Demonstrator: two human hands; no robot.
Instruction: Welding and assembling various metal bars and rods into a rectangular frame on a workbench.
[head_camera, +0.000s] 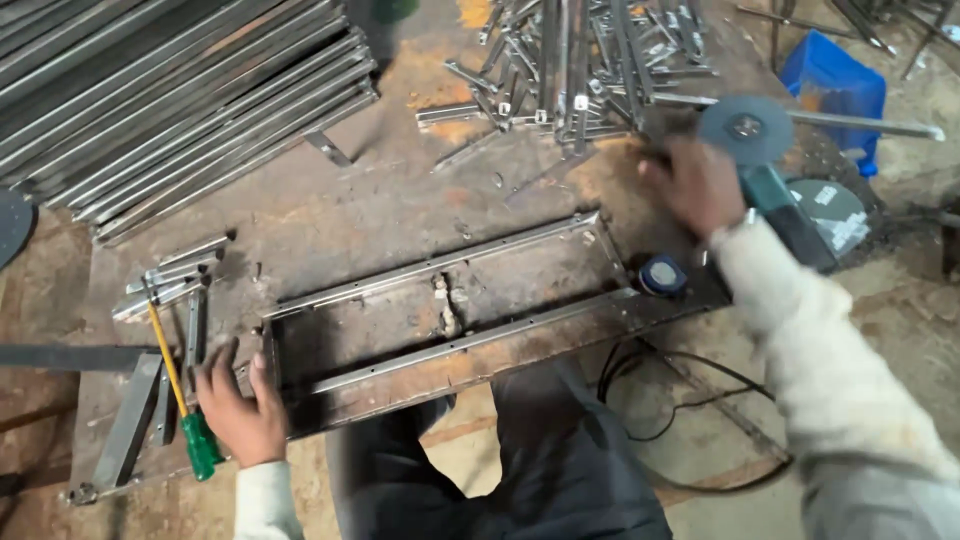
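The left hand (240, 410) lies open, flat on the metal frame's (450, 320) near-left corner; the blurred right hand (695, 185) reaches far right beside the angle grinder (765, 160), its grip unclear.

A metal frame (450, 310) lies on the workbench (330, 200) before me, screwdriver (185, 400) at its left, stacked bars (180, 100) behind.

Both arms wear off-white long sleeves: left sleeve (266, 500), right sleeve (850, 400). Legs wear dark grey trousers (560, 470).
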